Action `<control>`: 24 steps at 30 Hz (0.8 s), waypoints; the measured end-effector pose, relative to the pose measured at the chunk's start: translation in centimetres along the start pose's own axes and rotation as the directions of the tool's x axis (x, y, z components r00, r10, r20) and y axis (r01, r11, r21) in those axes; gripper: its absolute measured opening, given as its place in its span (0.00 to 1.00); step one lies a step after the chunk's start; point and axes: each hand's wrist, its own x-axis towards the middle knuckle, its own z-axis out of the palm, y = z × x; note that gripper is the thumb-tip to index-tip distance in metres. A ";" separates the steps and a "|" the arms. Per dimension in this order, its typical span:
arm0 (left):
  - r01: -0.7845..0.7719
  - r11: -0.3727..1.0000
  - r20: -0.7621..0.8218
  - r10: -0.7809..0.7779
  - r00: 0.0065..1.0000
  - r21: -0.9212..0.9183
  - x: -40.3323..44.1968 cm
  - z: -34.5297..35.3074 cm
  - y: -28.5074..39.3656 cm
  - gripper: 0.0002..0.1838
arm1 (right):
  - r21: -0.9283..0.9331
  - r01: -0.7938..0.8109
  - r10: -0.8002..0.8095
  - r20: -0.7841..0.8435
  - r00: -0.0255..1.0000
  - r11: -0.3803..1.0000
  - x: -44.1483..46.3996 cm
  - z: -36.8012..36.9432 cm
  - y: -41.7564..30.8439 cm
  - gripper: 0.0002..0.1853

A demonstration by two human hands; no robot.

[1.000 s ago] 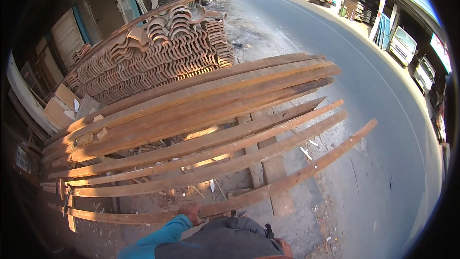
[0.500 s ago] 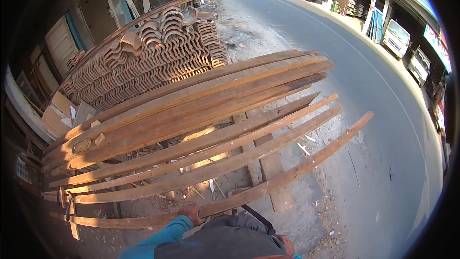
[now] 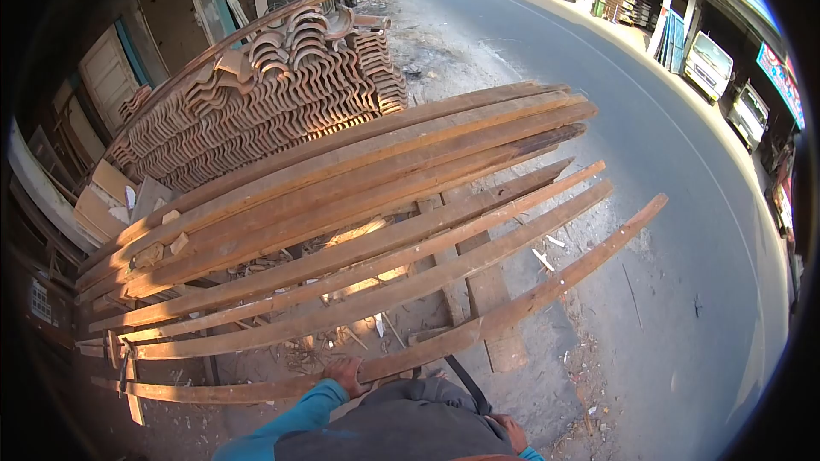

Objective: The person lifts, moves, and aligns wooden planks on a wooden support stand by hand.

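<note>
My left hand (image 3: 345, 374), in a teal sleeve, is closed over the nearest wooden beam (image 3: 521, 306), around the middle of its length. This long beam lies apart from the others, and its right end reaches out toward the road. Low in the view, my right hand (image 3: 511, 432) is beside my dark clothing at hip height; its fingers are partly hidden, and whether it holds anything does not show. Just beyond the nearest beam lies another long beam (image 3: 444, 277), roughly parallel to it. A dark strap (image 3: 465, 382) hangs at my waist.
More long beams (image 3: 359, 175) lie side by side farther off, with small wood blocks (image 3: 147, 256) on them. Behind stands a stack of curved roof tiles (image 3: 282, 102). Cross planks (image 3: 495, 316) lie underneath. A paved road (image 3: 632, 111) curves along the right, with parked vehicles (image 3: 707, 67) across it.
My right hand has risen slightly and shows more fully beside my clothing. My left hand stays on the nearest beam, and the beams keep their arrangement while the view shifts a little.
</note>
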 end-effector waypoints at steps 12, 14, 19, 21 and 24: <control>0.023 0.999 0.027 -0.024 0.999 0.041 0.0 0.0 -0.1 0.36 | -0.056 0.001 0.000 0.009 1.000 0.998 -0.5 1.0 1.1 0.32; 0.068 0.998 0.096 -0.069 0.993 0.009 0.0 -0.1 -0.1 0.37 | -0.061 0.002 -0.002 0.004 1.000 0.998 -0.5 1.0 1.0 0.32; 0.074 0.997 0.119 -0.078 0.990 0.031 0.2 -0.3 0.1 0.37 | -0.048 0.036 -0.036 -0.002 0.999 0.998 -0.7 0.9 0.9 0.33; 0.080 0.996 0.132 -0.084 0.988 0.041 0.1 -0.2 0.1 0.37 | -0.050 0.036 -0.036 -0.002 0.999 0.998 -0.8 1.0 1.1 0.33; 0.031 0.998 0.092 -0.035 0.995 0.048 0.0 0.3 -0.3 0.37 | -0.027 0.008 -0.008 0.000 1.000 1.000 -1.1 1.1 1.4 0.33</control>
